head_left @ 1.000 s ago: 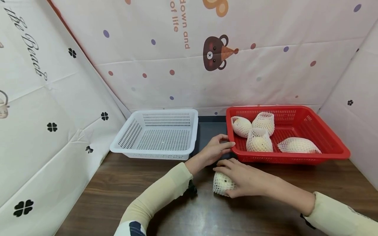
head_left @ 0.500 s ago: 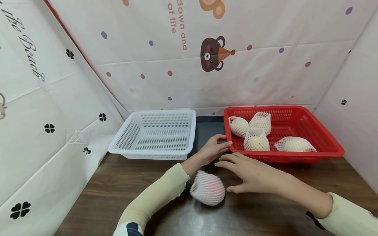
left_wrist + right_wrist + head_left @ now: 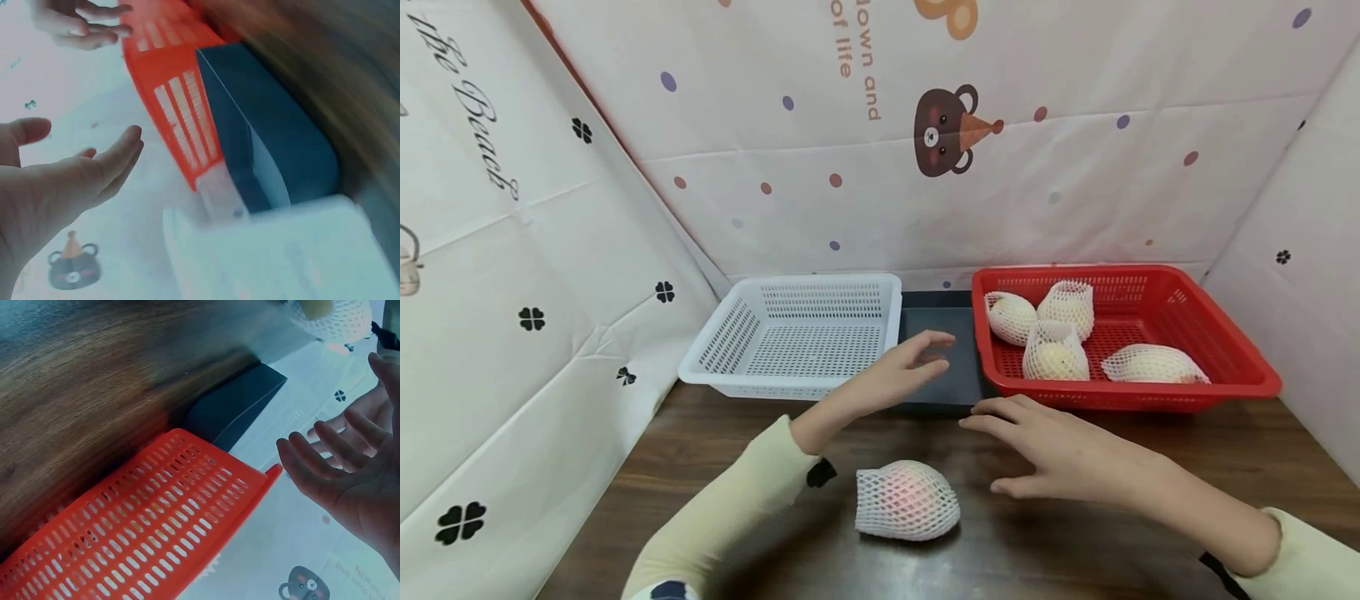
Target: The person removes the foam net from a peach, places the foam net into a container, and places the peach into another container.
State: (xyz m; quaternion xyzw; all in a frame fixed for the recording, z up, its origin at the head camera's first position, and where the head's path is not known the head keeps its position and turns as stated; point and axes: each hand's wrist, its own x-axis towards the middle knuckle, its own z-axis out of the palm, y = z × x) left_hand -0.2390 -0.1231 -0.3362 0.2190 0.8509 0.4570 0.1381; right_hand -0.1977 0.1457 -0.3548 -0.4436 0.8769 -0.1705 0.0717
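A rounded, pink-blushed fruit in a white foam-net sleeve (image 3: 908,502) lies on its side at the lower centre of the head view, resting on a dark brown wood-grain table (image 3: 670,450), the sleeve's loose mouth facing the frame's left. The right hand (image 3: 1052,454) hovers just beside it, towards the right of the frame, fingers spread and gently bent, thumb held away from them, apart from the fruit. The left hand (image 3: 898,375), above the fruit in the frame, reaches towards centre with relaxed, lightly curved fingers, also apart from it. Both wrists end in cream sleeves (image 3: 730,500), the left one with a black piece (image 3: 822,473) at the cuff.

Beyond the hands, a dark slate-grey tray (image 3: 958,379) sits at mid-frame between two baskets. To its left is a white perforated plastic basket (image 3: 797,382), its front right corner partly covered by the left hand and wrist. To its right, a red perforated plastic basket (image 3: 1150,388) holds three pale net-wrapped fruits (image 3: 1056,362) clustered at its left end and a fourth netted fruit (image 3: 1153,365) nearer its middle; the front rim hides their lowest parts. A white cloth backdrop (image 3: 820,83) with dots and a brown bear print (image 3: 938,133) fills the upper frame.
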